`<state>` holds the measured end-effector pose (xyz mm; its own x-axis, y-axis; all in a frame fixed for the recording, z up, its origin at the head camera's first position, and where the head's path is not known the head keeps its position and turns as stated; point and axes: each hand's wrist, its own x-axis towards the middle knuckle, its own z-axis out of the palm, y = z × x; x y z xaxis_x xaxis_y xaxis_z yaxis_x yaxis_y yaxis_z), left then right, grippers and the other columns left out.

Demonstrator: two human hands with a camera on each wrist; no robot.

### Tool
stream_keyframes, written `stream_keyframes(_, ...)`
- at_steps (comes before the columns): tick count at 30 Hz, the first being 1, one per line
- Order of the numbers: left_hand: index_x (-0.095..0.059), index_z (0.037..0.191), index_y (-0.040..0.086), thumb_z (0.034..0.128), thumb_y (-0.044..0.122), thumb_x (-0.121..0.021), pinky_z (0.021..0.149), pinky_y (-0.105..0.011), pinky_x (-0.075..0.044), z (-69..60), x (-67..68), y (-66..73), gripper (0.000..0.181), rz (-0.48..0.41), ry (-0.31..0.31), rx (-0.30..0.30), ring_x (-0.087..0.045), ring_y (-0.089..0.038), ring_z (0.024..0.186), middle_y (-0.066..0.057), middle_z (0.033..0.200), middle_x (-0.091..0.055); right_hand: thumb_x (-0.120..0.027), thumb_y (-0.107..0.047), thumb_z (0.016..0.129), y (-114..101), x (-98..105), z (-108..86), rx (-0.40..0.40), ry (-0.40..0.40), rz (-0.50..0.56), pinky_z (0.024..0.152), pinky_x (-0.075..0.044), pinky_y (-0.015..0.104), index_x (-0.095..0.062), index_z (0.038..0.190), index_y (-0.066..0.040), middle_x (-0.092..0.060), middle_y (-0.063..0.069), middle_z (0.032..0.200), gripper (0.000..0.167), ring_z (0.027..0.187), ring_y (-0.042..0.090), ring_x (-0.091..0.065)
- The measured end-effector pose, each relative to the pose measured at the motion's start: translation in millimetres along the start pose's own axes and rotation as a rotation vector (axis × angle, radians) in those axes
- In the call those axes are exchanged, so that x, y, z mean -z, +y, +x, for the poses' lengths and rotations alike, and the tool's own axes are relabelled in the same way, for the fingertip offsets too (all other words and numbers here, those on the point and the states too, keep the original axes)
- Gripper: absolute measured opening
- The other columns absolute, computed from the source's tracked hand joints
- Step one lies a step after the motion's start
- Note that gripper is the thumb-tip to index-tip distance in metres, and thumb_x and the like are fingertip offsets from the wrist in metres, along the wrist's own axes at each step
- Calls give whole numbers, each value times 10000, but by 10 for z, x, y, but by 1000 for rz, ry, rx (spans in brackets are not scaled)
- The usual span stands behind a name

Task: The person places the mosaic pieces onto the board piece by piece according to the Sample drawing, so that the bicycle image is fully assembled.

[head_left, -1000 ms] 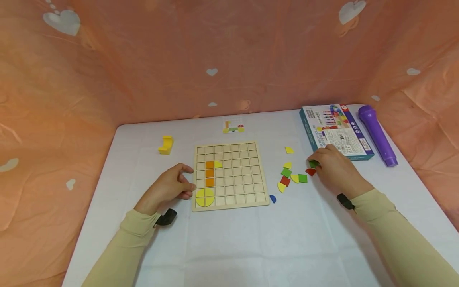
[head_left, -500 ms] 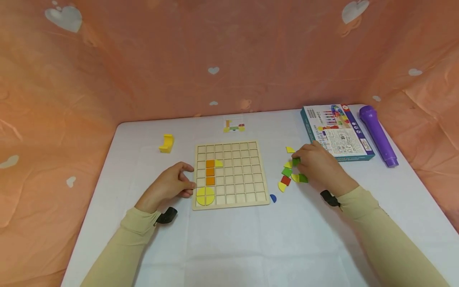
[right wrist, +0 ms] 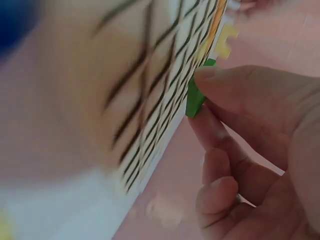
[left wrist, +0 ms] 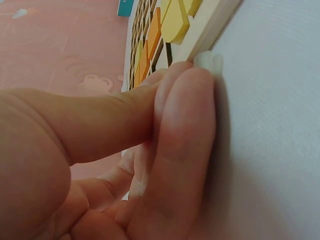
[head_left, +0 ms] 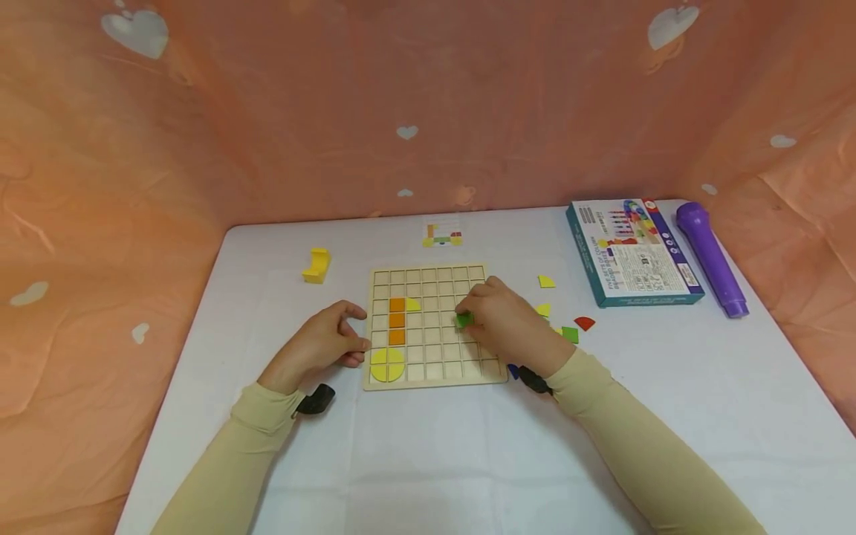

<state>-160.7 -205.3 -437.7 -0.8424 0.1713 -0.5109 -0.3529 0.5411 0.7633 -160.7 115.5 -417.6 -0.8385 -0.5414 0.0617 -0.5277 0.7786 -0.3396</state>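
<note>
A wooden grid board [head_left: 433,352] lies mid-table. In it sit orange square tiles [head_left: 397,320] in a column, a yellow quarter-circle tile [head_left: 413,305] beside the top one, and yellow quarter tiles [head_left: 387,365] forming a circle at lower left. My right hand [head_left: 511,323] pinches a green square tile [head_left: 463,320] between thumb and fingers over the board's right half; the right wrist view shows this green tile [right wrist: 195,97] tilted. My left hand [head_left: 317,342] touches the board's left edge, thumb and forefinger spread apart; in the left wrist view its fingertips [left wrist: 192,92] lie against that edge.
Right of the board are loose tiles, including a yellow quarter [head_left: 546,281], a red quarter [head_left: 585,323] and a green square [head_left: 570,334]; my right arm hides others. Behind stand a small pattern card [head_left: 442,239], yellow block [head_left: 317,266], box [head_left: 638,256] and purple microphone-shaped object [head_left: 712,260].
My right hand has carried the green square tile leftward from the loose tiles to above the board, uncovering the red quarter. The left hand stays at the board's edge.
</note>
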Motion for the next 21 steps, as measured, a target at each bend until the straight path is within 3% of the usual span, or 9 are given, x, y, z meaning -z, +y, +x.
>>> stream_keyframes(9, -500, 1454, 40, 971, 45, -801, 713, -275, -671, 7, -2, -6, 568, -15, -4, -11, -742, -172, 741, -146, 961, -666, -828, -75, 924, -381, -294, 138, 115, -56, 50, 863, -576, 297, -824, 1128, -110, -763, 7, 1095, 207, 1013, 205, -560)
stream_keyframes(21, -499, 1447, 39, 976, 42, -793, 709, -280, -673, 1, 5, 1, 555, -1, -6, -5, -740, -166, 728, -148, 954, -668, -835, -82, 921, -483, -413, 173, 165, -58, 39, 923, -588, 315, -837, 1117, -132, -774, 7, 1116, 202, 1043, 209, -592)
